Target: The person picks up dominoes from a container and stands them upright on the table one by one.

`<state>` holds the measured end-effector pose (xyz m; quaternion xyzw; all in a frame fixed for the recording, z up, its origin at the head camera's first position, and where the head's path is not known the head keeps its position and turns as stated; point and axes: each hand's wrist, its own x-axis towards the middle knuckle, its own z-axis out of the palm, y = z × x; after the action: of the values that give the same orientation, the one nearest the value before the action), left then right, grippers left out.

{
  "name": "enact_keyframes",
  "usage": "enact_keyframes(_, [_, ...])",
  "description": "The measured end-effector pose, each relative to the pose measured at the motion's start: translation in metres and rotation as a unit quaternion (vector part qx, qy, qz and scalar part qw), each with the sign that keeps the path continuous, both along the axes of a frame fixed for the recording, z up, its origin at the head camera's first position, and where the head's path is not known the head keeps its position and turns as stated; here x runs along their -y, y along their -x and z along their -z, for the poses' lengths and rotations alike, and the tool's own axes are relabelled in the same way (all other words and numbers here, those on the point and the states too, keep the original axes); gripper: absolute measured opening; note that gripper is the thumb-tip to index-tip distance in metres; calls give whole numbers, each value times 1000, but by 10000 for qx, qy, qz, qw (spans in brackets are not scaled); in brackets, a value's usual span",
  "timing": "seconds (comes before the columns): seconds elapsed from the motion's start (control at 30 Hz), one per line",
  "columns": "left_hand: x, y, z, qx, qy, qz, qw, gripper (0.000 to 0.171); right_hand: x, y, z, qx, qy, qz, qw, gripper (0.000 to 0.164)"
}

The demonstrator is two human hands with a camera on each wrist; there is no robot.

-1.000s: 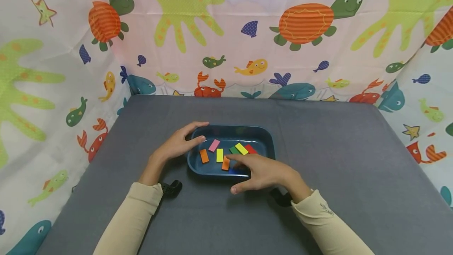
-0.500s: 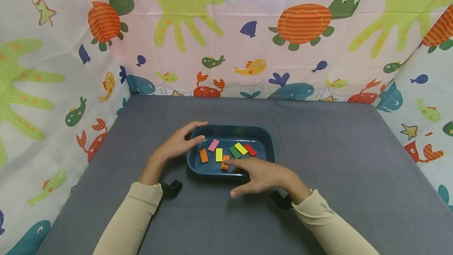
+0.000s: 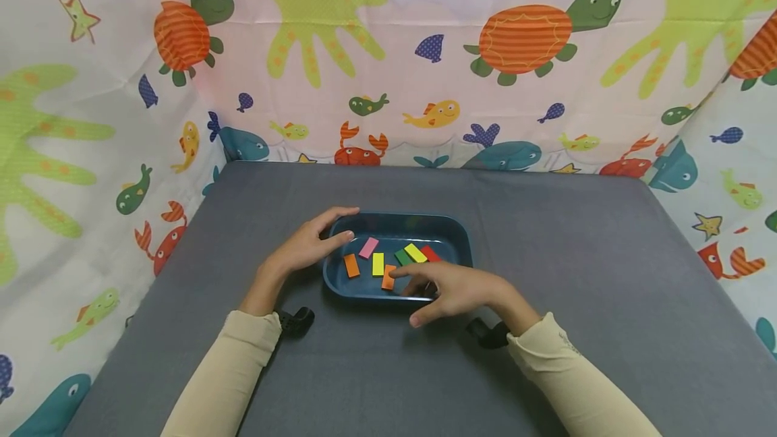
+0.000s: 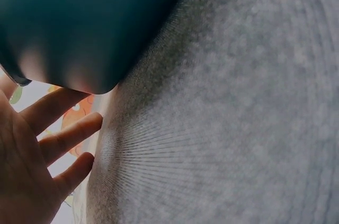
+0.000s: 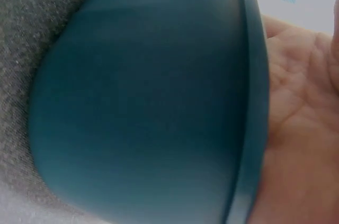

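A dark blue tray (image 3: pixel 397 222) holds several small flat blocks. Among them are a pink block (image 3: pixel 368 247), an orange block (image 3: pixel 351 266), a yellow block (image 3: pixel 378 264), a green block (image 3: pixel 403 257) and a red block (image 3: pixel 430 253). My left hand (image 3: pixel 303 245) rests at the tray's left end, thumb over the rim; its straight, spread fingers (image 4: pixel 71 136) show beside the tray's outer wall. My right hand (image 3: pixel 455 292) reaches over the near right rim, index finger at a second orange block (image 3: pixel 388 279). Its thumb points apart, outside the tray; its other fingertips are partly hidden.
The tray stands on a table with a grey cloth (image 3: pixel 564 248). A curtain (image 3: pixel 419 79) printed with sea animals encloses the back and both sides. A black wrist mount (image 3: pixel 295 322) sits at the left wrist and another mount (image 3: pixel 487 334) at the right.
My right hand dips toward me, then comes back up slightly to the right, its index finger staying near the orange block. A blue patch seen beneath it earlier is now covered. My left hand stays put.
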<state>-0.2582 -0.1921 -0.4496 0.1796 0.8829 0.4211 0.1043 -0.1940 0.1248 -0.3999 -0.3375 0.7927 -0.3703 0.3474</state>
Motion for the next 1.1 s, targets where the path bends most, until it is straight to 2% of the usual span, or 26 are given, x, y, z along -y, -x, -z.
enact_keyframes(0.47, [-2, 0, -1, 54, -35, 16, 10000, 55, -8, 6, -3, 241, 386, 177, 9988, 59])
enact_keyframes(0.7, [-2, -1, -2, 79, -52, 24, 10000, 55, -10, 9, 0, 552, 923, 275, 9938, 55])
enact_keyframes(0.87, [-2, -1, -2, 118, -37, 22, 9999, 55, -11, 11, 2, 779, 1048, 385, 9907, 54])
enact_keyframes(1.0, [-2, -1, -2, 140, -70, 21, 9999, 55, -13, 12, 2, 763, 1106, 483, 9898, 54])
enact_keyframes(1.1, [-2, -1, -2, 160, -67, -22, 9998, 55, -18, 14, -1, 588, 1193, 624, 9892, 52])
